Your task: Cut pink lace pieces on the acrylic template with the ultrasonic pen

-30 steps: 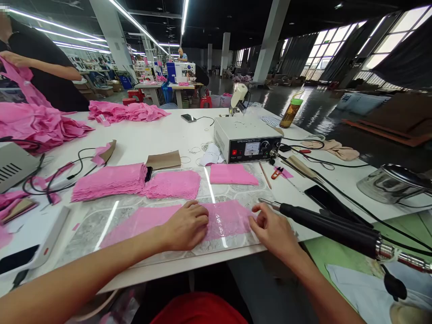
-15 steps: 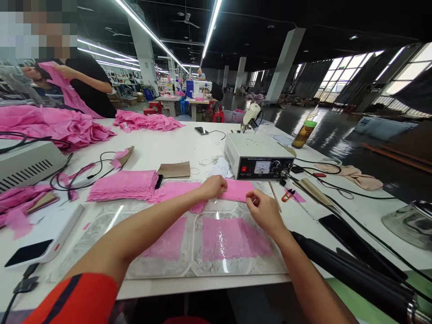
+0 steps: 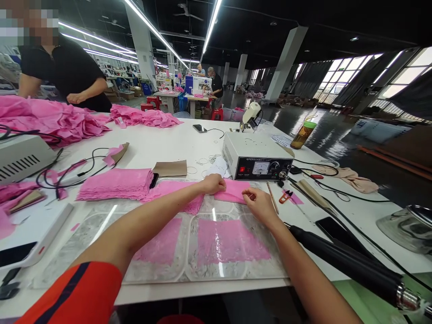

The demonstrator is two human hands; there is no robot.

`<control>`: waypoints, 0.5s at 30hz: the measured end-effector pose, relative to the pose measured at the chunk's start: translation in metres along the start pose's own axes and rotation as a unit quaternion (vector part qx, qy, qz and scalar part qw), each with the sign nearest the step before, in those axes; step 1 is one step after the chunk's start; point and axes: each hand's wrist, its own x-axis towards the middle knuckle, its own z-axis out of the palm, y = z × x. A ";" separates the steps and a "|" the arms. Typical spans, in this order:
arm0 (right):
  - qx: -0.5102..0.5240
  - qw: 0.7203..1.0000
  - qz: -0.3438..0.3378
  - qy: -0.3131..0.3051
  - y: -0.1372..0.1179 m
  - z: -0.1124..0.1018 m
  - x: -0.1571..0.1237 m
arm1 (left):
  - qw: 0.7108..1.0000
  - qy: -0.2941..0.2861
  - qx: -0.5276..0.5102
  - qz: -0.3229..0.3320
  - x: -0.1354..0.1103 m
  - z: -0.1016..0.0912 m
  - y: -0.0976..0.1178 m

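Note:
Just in front of the meter box, a pink fabric piece (image 3: 232, 190) is stretched between my hands. My left hand (image 3: 213, 183) pinches its left side with thumb and fingers. At the near right corner, my right hand (image 3: 259, 201) has the cloth between its fingertips, and the near edge is slightly raised. Left of my left hand lies a small pink pile (image 3: 173, 189), partly hidden by my forearm. Further left sits a thick stack of pink fabric (image 3: 114, 184). Below my hands, a clear plastic template (image 3: 192, 265) shows pink cloth in two of its sections.
A white meter box (image 3: 258, 155) stands behind my right hand. Orange thread snips (image 3: 285, 196) and a black-handled tool (image 3: 344, 256) with cables lie to the right, near a glass jar (image 3: 405, 227). A co-worker (image 3: 64, 76) stands behind heaped pink cloth (image 3: 50, 119).
The view has shifted slightly. The pink piece's near edge now gapes a little between my hands. The co-worker has lowered the cloth they held up, and a person at the far sewing machine has straightened.

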 end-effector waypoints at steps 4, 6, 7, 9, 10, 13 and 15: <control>-0.036 0.999 -0.031 0.001 -0.003 0.013 0.003 | 1.000 -0.002 -0.022 0.007 0.000 -0.005 0.002; -0.059 0.997 -0.047 0.009 -0.004 0.019 0.006 | 1.000 -0.003 -0.029 0.008 -0.001 -0.010 0.004; -0.071 0.996 -0.055 0.014 -0.004 0.020 0.007 | 0.999 -0.003 -0.032 0.009 -0.002 -0.012 0.006; -0.094 0.993 -0.069 0.023 -0.005 0.021 0.007 | 0.999 -0.005 -0.038 0.014 -0.005 -0.020 0.009; -0.104 0.991 -0.077 0.027 -0.005 0.020 0.006 | 0.999 -0.008 -0.042 0.018 -0.008 -0.023 0.011; -0.124 0.987 -0.102 0.025 -0.007 0.010 -0.009 | 0.997 -0.021 -0.060 0.035 -0.024 -0.032 0.017; -0.127 0.985 -0.120 0.012 -0.010 0.001 -0.029 | 0.995 -0.032 -0.080 0.047 -0.044 -0.032 0.022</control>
